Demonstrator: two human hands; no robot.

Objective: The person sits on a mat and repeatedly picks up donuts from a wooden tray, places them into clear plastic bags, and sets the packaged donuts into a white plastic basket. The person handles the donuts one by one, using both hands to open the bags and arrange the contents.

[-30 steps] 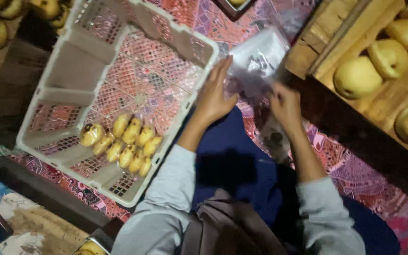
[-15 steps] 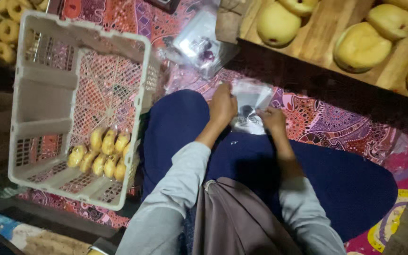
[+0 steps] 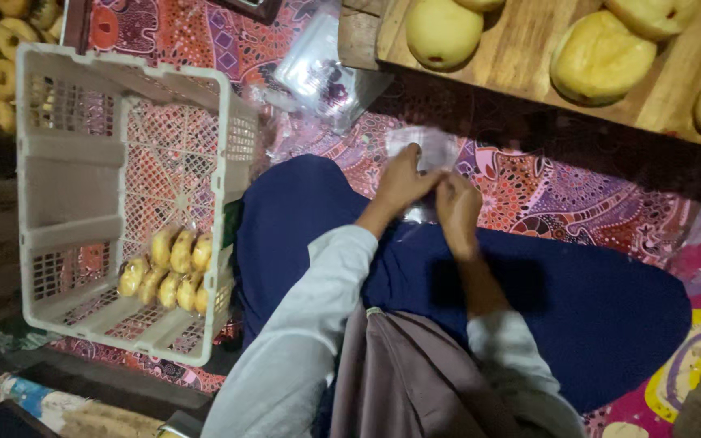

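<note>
Clear plastic bag pinched by both hands' grip, left hand, right hand, crate beside

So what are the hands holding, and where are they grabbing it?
Both hands, left hand and right hand, hold a small clear plastic bag. The fingers pinch it at its lower edge, near the person's lap. What is inside cannot be told.

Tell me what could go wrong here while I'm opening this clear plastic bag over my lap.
The thin clear plastic bag is pinched between the left hand and right hand; pulled unevenly, it might tear. The loose pile of clear plastic bags lies on the patterned mat and could slide or scatter if nudged.
</note>
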